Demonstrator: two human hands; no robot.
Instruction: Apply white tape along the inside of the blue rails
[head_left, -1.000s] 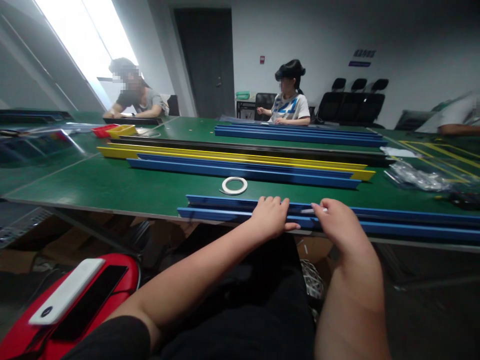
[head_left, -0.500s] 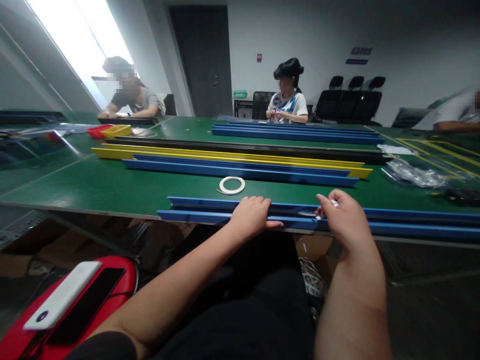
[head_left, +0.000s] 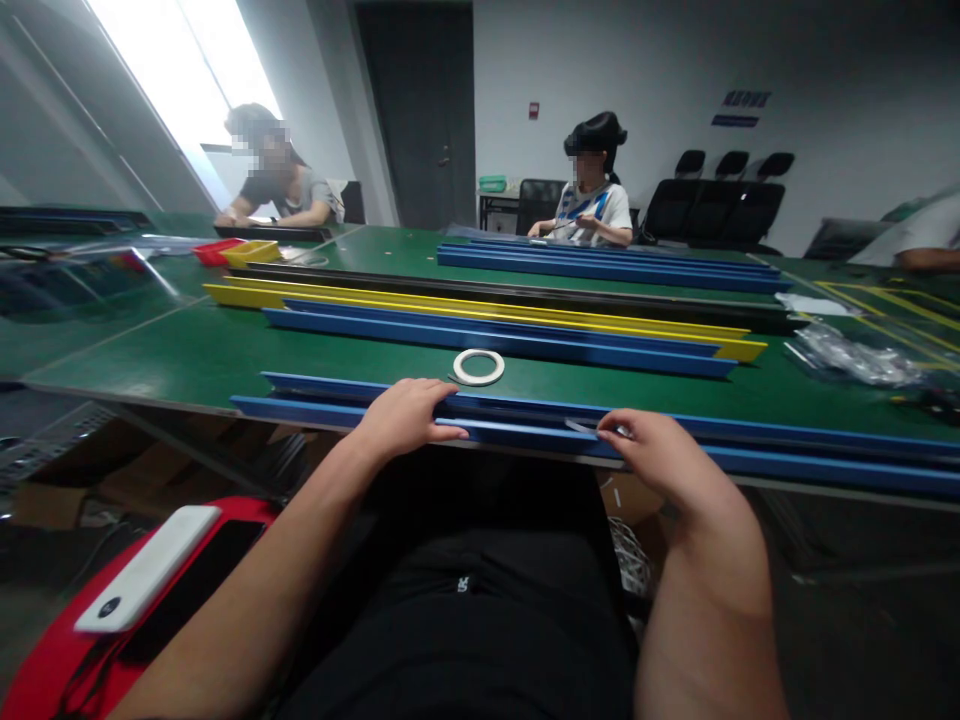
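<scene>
Along the near edge of the counter (head_left: pixel 165 360), there's the blue channel (head_left: pixel 517 433), left hand (head_left: pixel 405 415) clamped across its walls; further right, the right hand (head_left: pixel 637 433) pinches a white strip (head_left: pixel 580 427); white roll (head_left: pixel 480 380) just beyond, far side.

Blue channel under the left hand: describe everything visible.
The blue channel is long and straight, with two raised walls and a shadowed trough; plastic or coated metal, can't tell. It lies along the near edge of the green table, right end out of frame. The left hand straddles it; a pale strip shows by the right hand.
</scene>
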